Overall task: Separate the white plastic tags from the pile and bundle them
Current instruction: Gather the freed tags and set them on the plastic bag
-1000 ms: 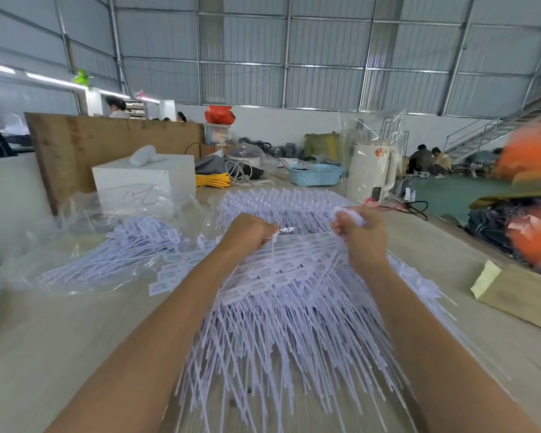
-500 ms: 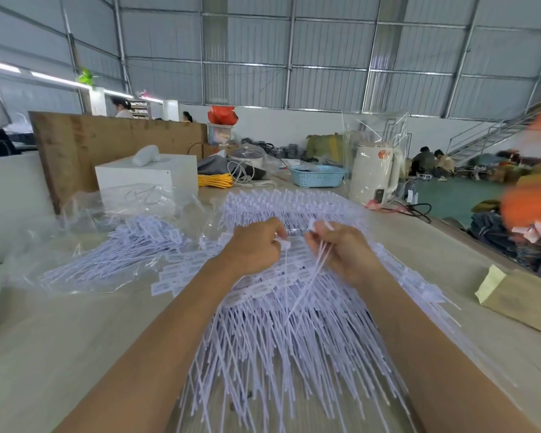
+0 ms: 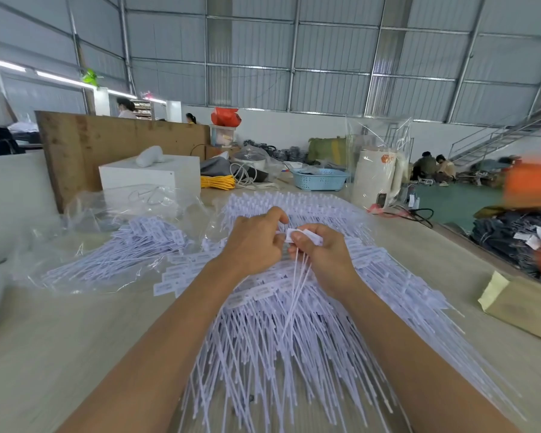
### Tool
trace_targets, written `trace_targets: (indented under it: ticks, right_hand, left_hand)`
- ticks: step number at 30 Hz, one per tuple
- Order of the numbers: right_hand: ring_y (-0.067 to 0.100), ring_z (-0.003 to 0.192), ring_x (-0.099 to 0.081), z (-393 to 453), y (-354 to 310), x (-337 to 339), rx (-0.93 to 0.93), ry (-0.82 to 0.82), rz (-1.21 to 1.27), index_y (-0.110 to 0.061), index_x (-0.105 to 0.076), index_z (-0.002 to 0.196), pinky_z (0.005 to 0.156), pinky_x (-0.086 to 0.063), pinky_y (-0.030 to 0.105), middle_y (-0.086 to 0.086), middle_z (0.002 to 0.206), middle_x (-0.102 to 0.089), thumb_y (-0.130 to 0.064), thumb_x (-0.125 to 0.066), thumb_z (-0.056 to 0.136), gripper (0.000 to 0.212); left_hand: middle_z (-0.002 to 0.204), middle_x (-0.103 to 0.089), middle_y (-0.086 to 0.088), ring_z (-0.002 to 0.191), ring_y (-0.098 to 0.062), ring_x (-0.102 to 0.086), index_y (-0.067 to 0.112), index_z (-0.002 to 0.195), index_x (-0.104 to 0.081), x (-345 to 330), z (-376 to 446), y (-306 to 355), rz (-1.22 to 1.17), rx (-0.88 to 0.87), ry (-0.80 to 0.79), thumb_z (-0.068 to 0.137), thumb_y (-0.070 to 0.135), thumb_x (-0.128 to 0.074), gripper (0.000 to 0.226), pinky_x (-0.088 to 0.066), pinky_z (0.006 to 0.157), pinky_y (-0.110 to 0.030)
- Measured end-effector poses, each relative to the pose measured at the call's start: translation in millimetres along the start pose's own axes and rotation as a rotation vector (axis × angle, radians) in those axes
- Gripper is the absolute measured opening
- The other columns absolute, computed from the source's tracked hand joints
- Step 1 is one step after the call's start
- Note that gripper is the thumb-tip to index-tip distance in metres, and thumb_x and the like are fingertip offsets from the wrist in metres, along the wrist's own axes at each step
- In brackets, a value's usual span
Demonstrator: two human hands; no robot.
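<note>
At frame centre, the right hand [image 3: 322, 251] pinches a few white plastic tags [image 3: 297, 285], heads up, tails hanging toward the viewer. The left hand [image 3: 256, 242] pinches their heads. Beneath, an uncountable pile [image 3: 294, 354] fans across the bench [image 3: 60, 354].

hands [image 3: 256, 242] 2 | tag piles [image 3: 294, 339] 2 | blue basket [image 3: 320, 179] 1 | white kettle [image 3: 377, 178] 1 | white box [image 3: 150, 176] 1

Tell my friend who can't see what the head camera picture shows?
Two hands meet over a big pile of white plastic tags on a table. The right hand pinches a few tags, tails hanging; the left hand touches them.
</note>
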State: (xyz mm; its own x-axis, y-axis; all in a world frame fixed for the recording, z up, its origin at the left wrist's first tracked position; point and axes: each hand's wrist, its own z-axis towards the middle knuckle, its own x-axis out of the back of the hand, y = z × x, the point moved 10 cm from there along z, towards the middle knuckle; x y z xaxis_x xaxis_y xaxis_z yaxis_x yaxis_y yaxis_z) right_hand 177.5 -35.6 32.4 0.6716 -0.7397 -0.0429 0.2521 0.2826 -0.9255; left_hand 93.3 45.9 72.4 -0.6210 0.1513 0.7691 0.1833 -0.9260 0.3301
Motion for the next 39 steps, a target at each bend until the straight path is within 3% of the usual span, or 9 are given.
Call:
trace_targets:
  ticks: [3, 9, 11, 13, 18, 23, 26, 32, 39]
  right_hand:
    - [0.005, 0.054, -0.062, 1, 1, 3, 0.008, -0.001, -0.004, 0.001, -0.062, 0.098, 0.056, -0.051, 0.017, 0.006, 0.072, -0.064, -0.002, -0.059, 0.09, 0.01]
    - [0.007, 0.049, -0.059, 0, 3, 1, -0.011, -0.054, -0.088, 0.01, -0.064, 0.094, 0.053, -0.05, 0.018, 0.004, 0.058, -0.062, 0.001, -0.066, 0.083, 0.014]
    - [0.008, 0.045, -0.057, 1, 1, 3, -0.009, -0.032, -0.115, 0.012, -0.062, 0.094, 0.049, -0.047, 0.02, 0.007, 0.057, -0.061, 0.004, -0.065, 0.083, 0.014]
    - [0.011, 0.043, -0.054, 1, -2, 5, 0.015, -0.007, -0.135, 0.013, -0.06, 0.093, 0.049, -0.044, 0.025, 0.01, 0.057, -0.06, 0.007, -0.064, 0.083, 0.013]
    - [0.017, 0.046, -0.053, -1, -10, 4, 0.086, 0.02, -0.122, -0.001, -0.059, 0.078, 0.055, -0.044, 0.035, 0.014, 0.058, -0.059, 0.01, -0.063, 0.082, 0.011]
    - [0.02, 0.05, -0.054, -2, -16, 3, 0.156, 0.002, -0.11, -0.005, -0.058, 0.074, 0.055, -0.047, 0.033, 0.017, 0.064, -0.061, 0.01, -0.063, 0.082, 0.017]
    - [0.014, 0.05, -0.054, -3, -25, 5, 0.229, 0.003, -0.154, -0.009, -0.06, 0.071, 0.053, -0.046, 0.027, 0.009, 0.061, -0.06, 0.01, -0.063, 0.082, 0.022]
    - [0.016, 0.049, -0.055, -1, -20, 8, 0.193, 0.027, -0.094, -0.002, -0.061, 0.076, 0.054, -0.049, 0.03, 0.009, 0.057, -0.06, 0.011, -0.063, 0.081, 0.014]
    - [0.014, 0.042, -0.054, 0, -12, 6, 0.11, 0.043, -0.099, -0.007, -0.061, 0.071, 0.048, -0.048, 0.026, 0.008, 0.055, -0.06, 0.01, -0.064, 0.081, 0.02]
  left_hand:
    - [0.112, -0.066, 0.002, 0.108, -0.021, -0.056, 0.023, 0.11, -0.061, 3, 0, -17, 0.136, 0.131, 0.03, 0.094, 0.034, -0.049, 0.023, -0.028, 0.093, -0.037]
    - [0.087, -0.066, 0.004, 0.093, -0.017, -0.056, 0.021, 0.075, -0.063, 1, -2, -27, -0.048, 0.228, 0.04, 0.09, 0.04, -0.059, 0.024, -0.031, 0.089, -0.035]
    - [0.067, -0.057, 0.002, 0.076, -0.019, -0.055, 0.019, 0.06, -0.053, -4, -2, -29, -0.179, 0.251, 0.022, 0.088, 0.033, -0.063, 0.033, -0.04, 0.077, -0.032]
    - [0.052, -0.044, 0.003, 0.055, -0.016, -0.045, 0.018, 0.052, -0.046, -6, -2, -30, -0.289, 0.282, 0.022, 0.086, 0.026, -0.067, 0.041, -0.035, 0.058, -0.026]
    - [0.035, -0.035, 0.008, 0.034, -0.005, -0.032, 0.013, 0.044, -0.047, -9, -2, -36, -0.583, 0.377, -0.01, 0.082, 0.01, -0.07, 0.044, -0.026, 0.045, -0.02]
    - [0.035, -0.029, 0.003, 0.031, -0.01, -0.026, 0.008, 0.048, -0.045, -17, -6, -36, -0.792, 0.463, -0.09, 0.086, 0.003, -0.065, 0.043, -0.022, 0.041, -0.016]
    - [0.035, -0.029, 0.003, 0.028, -0.01, -0.027, 0.003, 0.057, -0.055, -27, -11, -31, -0.886, 0.526, -0.186, 0.093, 0.009, -0.057, 0.037, -0.02, 0.044, -0.022]
    - [0.031, -0.036, 0.003, 0.027, -0.009, -0.029, 0.005, 0.055, -0.057, -17, -5, -30, -0.745, 0.511, -0.096, 0.086, 0.017, -0.067, 0.035, -0.022, 0.035, -0.014]
    - [0.033, -0.041, 0.0, 0.026, -0.009, -0.03, 0.005, 0.052, -0.06, -27, -7, -33, -0.828, 0.552, -0.179, 0.085, 0.016, -0.066, 0.036, -0.022, 0.032, -0.011]
